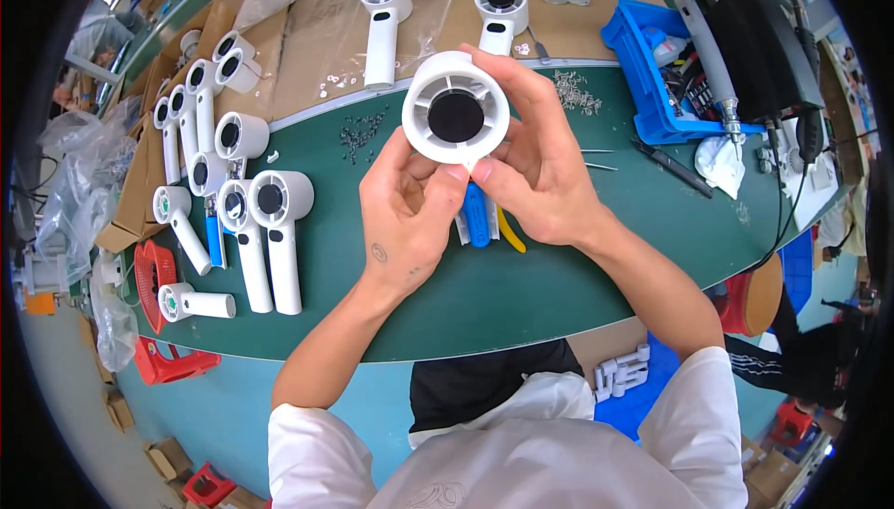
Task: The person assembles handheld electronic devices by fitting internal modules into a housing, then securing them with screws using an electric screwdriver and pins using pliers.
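Observation:
Above the middle of the green table I hold a white handheld fan (457,116), its round head facing up with a black disc at the centre. My left hand (410,206) grips it from the lower left. Around its right side curl the fingers of my right hand (535,160). Both thumbs press together at the bottom of the ring. Just below them shows a blue elongated piece (477,216) between white edges; whether it belongs to the fan I cannot tell. Beside it a yellow curved tool handle (510,231) pokes out.
Several white fans (282,239) lie at the left, near a cardboard box (140,197). Two more fans (380,39) lie beyond my hands. Dark screws (361,134) and silver screws (575,92) are scattered about. A blue bin (643,71), a black pen-like tool (672,169) and an electric screwdriver (708,53) are at the right.

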### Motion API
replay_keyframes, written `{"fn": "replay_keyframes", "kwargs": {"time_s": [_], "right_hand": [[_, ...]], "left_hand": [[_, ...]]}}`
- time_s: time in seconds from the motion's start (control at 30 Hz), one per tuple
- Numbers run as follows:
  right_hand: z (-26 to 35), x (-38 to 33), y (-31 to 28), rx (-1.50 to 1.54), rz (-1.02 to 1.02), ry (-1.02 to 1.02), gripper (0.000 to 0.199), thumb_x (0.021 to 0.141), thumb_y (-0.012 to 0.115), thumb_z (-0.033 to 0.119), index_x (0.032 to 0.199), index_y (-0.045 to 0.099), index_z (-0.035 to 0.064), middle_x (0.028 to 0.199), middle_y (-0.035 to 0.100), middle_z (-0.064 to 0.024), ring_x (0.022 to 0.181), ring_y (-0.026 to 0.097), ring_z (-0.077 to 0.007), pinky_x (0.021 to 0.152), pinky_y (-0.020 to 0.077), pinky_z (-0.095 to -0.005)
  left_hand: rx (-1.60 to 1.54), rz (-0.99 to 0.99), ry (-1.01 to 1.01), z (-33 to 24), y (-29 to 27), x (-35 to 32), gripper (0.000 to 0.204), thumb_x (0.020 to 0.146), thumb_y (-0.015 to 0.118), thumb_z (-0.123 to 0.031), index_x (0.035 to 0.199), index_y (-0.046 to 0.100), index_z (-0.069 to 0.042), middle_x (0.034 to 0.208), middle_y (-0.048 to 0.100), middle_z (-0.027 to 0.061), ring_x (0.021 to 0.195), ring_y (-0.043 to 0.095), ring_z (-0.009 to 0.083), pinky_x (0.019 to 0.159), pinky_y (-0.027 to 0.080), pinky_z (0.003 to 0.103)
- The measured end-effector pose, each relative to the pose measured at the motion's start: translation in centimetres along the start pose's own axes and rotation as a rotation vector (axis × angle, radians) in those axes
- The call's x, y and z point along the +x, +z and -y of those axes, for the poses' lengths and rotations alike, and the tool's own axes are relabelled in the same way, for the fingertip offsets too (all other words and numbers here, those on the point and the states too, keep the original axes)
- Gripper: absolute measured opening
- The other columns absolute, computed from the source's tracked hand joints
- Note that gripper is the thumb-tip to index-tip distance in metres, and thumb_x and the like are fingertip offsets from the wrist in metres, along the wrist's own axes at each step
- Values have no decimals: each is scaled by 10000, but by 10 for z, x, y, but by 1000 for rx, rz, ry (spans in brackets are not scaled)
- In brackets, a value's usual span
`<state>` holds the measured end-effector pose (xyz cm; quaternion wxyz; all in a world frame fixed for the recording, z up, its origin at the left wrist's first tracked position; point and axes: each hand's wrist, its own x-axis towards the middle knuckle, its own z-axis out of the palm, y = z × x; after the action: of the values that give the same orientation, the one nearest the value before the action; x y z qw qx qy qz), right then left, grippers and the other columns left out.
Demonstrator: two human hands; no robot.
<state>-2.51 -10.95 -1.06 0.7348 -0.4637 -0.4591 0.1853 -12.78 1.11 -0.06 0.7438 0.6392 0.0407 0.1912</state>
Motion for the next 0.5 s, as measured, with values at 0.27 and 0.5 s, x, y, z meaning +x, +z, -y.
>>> {"fn": "replay_keyframes", "kwargs": {"time_s": [0.27, 0.5], "right_hand": [[-4, -1, 2, 13, -10, -25, 679, 806, 505, -85, 1419, 265, 81, 1388, 347, -166, 1213, 453, -231, 941, 434, -362], [-3, -1, 3, 23, -58, 0, 659, 788, 476, -124, 1384, 301, 94, 1226, 470, -118, 1083, 531, -176, 831, 473, -289]], "left_hand": [[-63, -30, -61, 3, -2, 1, 421, 862, 559, -49, 1259, 469, 58, 1121, 604, 103, 1029, 590, 148, 889, 458, 290], [-84, -26, -120, -2, -2, 3, 360, 860, 565, -51, 1200, 506, 51, 1063, 623, 97, 966, 597, 133, 834, 478, 276]]}}
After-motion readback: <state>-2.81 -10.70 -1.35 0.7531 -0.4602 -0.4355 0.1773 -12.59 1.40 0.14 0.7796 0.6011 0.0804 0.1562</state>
